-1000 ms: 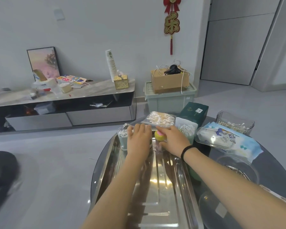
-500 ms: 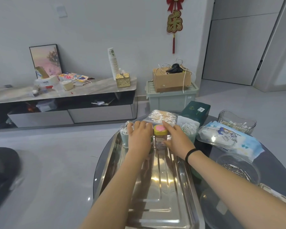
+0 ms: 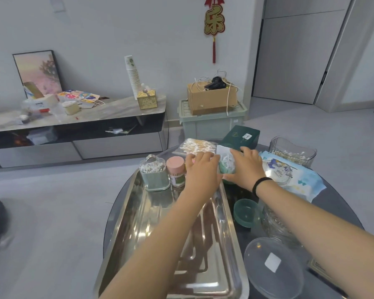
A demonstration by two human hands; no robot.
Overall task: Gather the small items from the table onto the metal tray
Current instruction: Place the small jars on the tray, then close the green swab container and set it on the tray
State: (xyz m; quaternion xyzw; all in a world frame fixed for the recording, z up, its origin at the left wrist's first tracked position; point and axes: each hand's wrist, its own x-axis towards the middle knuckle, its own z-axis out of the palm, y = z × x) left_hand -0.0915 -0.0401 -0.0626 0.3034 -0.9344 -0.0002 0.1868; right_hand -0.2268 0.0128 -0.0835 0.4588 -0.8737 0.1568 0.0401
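Both hands reach to the far end of the metal tray. Left hand lies palm-down, fingers curled; whether it grips anything cannot be told. Right hand, spread open, presses against a clear tub of floss picks just beyond the tray's far right corner. Inside the tray's far end stand a cotton swab jar and a pink-capped bottle, side by side.

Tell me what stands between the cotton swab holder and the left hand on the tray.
In the head view, a small jar with a pink lid stands between the cotton swab holder and the left hand.
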